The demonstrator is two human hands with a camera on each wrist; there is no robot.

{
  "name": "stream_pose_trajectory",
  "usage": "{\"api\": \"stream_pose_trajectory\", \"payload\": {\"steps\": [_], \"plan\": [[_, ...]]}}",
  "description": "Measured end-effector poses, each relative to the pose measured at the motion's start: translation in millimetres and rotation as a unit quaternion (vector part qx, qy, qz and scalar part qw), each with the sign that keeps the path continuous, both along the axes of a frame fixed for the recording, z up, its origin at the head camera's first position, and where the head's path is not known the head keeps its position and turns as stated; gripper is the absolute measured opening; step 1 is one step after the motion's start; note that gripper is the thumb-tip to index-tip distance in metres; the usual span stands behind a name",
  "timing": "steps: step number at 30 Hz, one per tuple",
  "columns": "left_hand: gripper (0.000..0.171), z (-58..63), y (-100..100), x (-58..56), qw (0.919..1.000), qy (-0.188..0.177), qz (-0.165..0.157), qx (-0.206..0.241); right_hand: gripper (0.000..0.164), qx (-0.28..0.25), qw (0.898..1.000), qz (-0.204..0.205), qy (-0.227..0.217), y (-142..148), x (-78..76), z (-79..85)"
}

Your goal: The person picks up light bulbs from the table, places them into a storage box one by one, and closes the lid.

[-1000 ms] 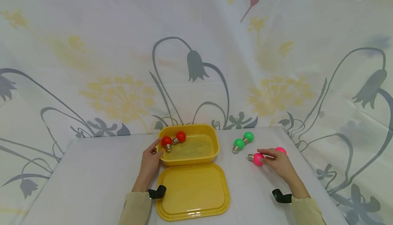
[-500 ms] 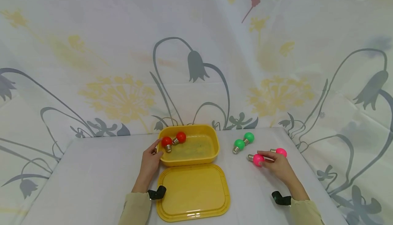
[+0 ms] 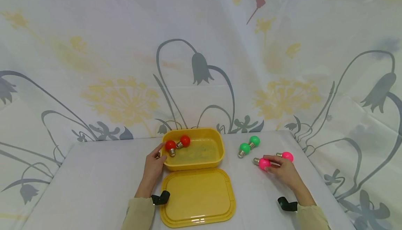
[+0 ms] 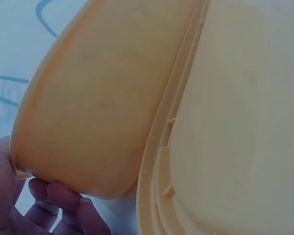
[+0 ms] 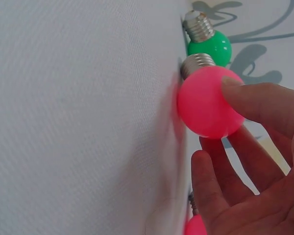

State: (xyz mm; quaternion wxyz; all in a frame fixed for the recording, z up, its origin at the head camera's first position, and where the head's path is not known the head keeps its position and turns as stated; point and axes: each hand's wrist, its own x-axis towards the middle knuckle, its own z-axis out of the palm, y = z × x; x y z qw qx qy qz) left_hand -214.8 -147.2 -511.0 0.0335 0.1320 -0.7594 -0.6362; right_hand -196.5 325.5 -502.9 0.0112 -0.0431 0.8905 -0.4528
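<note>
My left hand [image 3: 154, 164] holds the left end of a yellow plastic box [image 3: 196, 166]. In the left wrist view, curled fingers [image 4: 63, 197] lie against the outside of the box wall [image 4: 98, 98]. Two red light bulbs [image 3: 170, 145] with silver screw bases lie in the box's left part. Over on the right, my right hand [image 3: 284, 170] pinches a pink light bulb [image 3: 263, 164] between thumb and fingers; its screw base points left. The right wrist view shows this pink bulb [image 5: 210, 103] low at the white cloth, with the thumb on its globe.
A flat yellow lid [image 3: 198, 197] lies in front of the box. Two green bulbs [image 3: 244, 148] lie between the box and my right hand. A second pink bulb [image 3: 287, 156] lies just behind that hand. A patterned cloth backdrop [image 3: 201, 94] rises behind the table.
My right hand has shifted slightly down at the pink bulb, so more of the second pink bulb shows behind it. The left hand and the box stay nearly still.
</note>
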Motion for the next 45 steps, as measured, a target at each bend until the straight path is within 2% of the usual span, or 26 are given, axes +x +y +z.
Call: {"api": "stream_pose_trajectory", "payload": {"steps": [11, 17, 23, 29, 39, 45], "plan": [[0.058, -0.4, 1, -0.3, 1.0, -0.003, -0.001, -0.001, 0.042, 0.009, 1.0, -0.004, -0.003, 2, -0.1, -3.6], [0.058, -0.8, 1, 0.8, 1.0, -0.003, 0.0, -0.003, 0.041, -0.004, 1.0, -0.011, -0.02, 3, 0.7, -3.9], [0.058, -1.1, 1, 1.2, 1.0, -0.001, 0.0, -0.004, 0.038, -0.011, 1.0, -0.012, -0.007, 3, 1.3, -4.2], [0.058, -1.2, 1, 0.7, 1.0, -0.002, 0.002, -0.007, 0.042, -0.023, 1.0, 0.0, 0.006, -1, 2.7, -2.7], [0.057, -1.6, 0, -0.7, 0.9999, -0.003, 0.002, -0.015, 0.051, 0.018, 0.999, 0.001, 0.035, -21, -4.9, -7.4], [0.057, -1.2, 1, -0.2, 0.9999, -0.001, 0.003, -0.011, 0.052, 0.028, 0.999, -0.018, 0.02, -28, -6.7, -10.1]]}}
